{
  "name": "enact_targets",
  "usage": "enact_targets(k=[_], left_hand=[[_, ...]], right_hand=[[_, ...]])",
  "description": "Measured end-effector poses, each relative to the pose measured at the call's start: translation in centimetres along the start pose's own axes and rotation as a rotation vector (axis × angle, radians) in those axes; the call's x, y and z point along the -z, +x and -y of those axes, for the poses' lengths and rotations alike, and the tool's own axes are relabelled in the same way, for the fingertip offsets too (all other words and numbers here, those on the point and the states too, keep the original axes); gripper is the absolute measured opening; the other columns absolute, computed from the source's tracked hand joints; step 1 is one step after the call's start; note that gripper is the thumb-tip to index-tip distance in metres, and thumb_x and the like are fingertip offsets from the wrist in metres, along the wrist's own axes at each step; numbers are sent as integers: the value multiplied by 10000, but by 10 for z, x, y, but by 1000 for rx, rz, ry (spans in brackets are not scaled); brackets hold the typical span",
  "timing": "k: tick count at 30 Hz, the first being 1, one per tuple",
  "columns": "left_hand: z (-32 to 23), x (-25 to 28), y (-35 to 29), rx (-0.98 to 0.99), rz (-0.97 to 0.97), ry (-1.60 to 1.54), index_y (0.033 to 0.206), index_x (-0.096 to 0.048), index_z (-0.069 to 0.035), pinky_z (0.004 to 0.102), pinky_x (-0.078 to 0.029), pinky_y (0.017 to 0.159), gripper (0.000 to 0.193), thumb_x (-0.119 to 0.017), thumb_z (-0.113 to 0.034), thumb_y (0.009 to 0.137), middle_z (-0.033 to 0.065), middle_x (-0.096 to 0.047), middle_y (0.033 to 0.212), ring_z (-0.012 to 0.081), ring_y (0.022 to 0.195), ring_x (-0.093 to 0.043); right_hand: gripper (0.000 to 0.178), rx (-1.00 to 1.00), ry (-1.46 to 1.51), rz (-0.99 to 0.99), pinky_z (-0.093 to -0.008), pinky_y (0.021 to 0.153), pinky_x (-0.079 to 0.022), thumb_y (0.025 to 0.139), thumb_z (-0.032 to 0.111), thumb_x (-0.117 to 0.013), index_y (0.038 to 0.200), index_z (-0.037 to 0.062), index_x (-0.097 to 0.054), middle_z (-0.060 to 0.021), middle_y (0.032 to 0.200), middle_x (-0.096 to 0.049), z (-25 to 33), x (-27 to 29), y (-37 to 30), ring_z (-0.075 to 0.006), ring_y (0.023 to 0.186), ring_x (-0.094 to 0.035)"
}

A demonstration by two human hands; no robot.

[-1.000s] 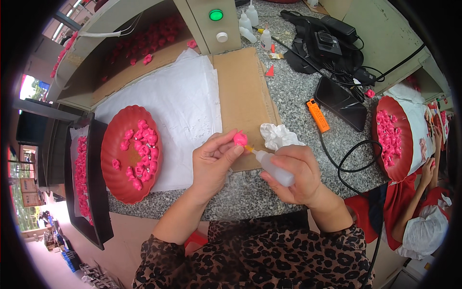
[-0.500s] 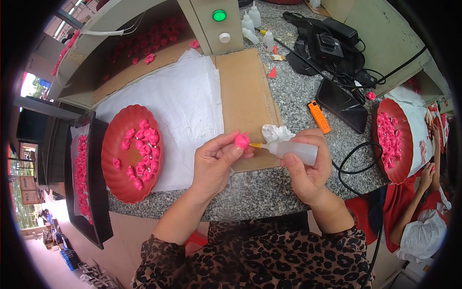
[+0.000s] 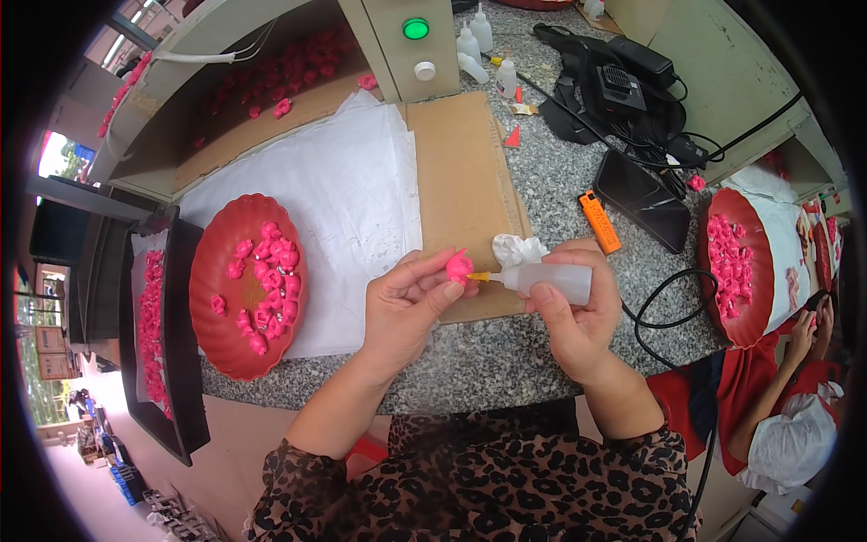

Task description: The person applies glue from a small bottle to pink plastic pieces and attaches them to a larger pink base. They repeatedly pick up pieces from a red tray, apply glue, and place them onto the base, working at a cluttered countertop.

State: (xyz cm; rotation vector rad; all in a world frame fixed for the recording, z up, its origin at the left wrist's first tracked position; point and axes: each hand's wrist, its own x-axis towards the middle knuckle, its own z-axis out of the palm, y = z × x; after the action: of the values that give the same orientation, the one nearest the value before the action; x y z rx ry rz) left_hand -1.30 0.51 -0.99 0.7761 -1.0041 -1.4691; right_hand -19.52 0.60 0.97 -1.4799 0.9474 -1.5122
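Pinched between the thumb and fingers of my left hand (image 3: 405,305) is a small glossy pink figurine (image 3: 459,266). My right hand (image 3: 581,325) is wrapped around a translucent squeeze bottle (image 3: 562,283), tipped on its side. Its yellow nozzle (image 3: 481,276) points left, and the tip meets the lower right of the figurine; whether liquid comes out is too small to see. Behind the bottle lies a crumpled white tissue (image 3: 519,249). To the left of my hands, a scalloped red tray (image 3: 208,303) holds several similar pink pieces.
White paper (image 3: 339,199) and cardboard (image 3: 461,172) cover part of the speckled counter (image 3: 488,370). A black bin (image 3: 189,361) of pink pieces stands far left. Rightward lie an orange tool (image 3: 600,222), a black cable (image 3: 643,316) and another red tray (image 3: 760,321), near a co-worker's hands (image 3: 804,334).
My left hand has turned the figurine slightly, and the nozzle now meets it a little lower. The bottle has shifted slightly left. At the far right, the co-worker's hands have come together.
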Motion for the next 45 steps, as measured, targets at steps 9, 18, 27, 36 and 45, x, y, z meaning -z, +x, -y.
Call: enact_targets(k=[9, 18, 27, 36, 45], left_hand=[[3, -3, -1, -83, -35, 137, 1091, -520, 39, 341, -502, 793, 319, -574, 44, 776, 129, -536, 1022, 217, 943, -559], [0, -1, 1, 54, -31, -72, 1087, -524, 37, 317, -492, 815, 298, -562, 35, 792, 129, -555, 1024, 210, 903, -591], [0, 2, 0, 123, -74, -108, 1085, -525, 28, 334, -501, 774, 304, -588, -43, 797, 146, -591, 1008, 211, 839, -605], [0, 1, 0, 127, -66, -116, 1088, -524, 29, 334, -498, 784, 291, -573, -30, 807, 150, -591, 1011, 211, 861, -603], [1, 0, 0, 81, -59, -69, 1072, -533, 29, 343, -505, 786, 272, -569, -21, 807, 146, -588, 1011, 201, 896, -591]], right_hand=[[300, 335, -291, 113, -275, 597, -424, 684, 55, -676, 930, -2, -513, -134, 840, -513, 8, 6, 9, -212, 716, -519], [331, 466, -388, 119, -286, 584, -425, 655, 53, -695, 932, -3, -523, -126, 819, -521, 8, 3, 6, -223, 689, -516], [282, 347, -255, 14, -280, 587, -413, 693, 63, -662, 917, -13, -507, -134, 797, -524, 1, 3, 7, -212, 682, -507], [277, 341, -256, 39, -277, 590, -415, 686, 59, -667, 909, -5, -517, -130, 799, -523, 2, 3, 7, -207, 683, -513], [312, 429, -345, 89, -278, 581, -419, 664, 55, -685, 925, 2, -522, -126, 804, -521, 4, 3, 8, -213, 671, -516]])
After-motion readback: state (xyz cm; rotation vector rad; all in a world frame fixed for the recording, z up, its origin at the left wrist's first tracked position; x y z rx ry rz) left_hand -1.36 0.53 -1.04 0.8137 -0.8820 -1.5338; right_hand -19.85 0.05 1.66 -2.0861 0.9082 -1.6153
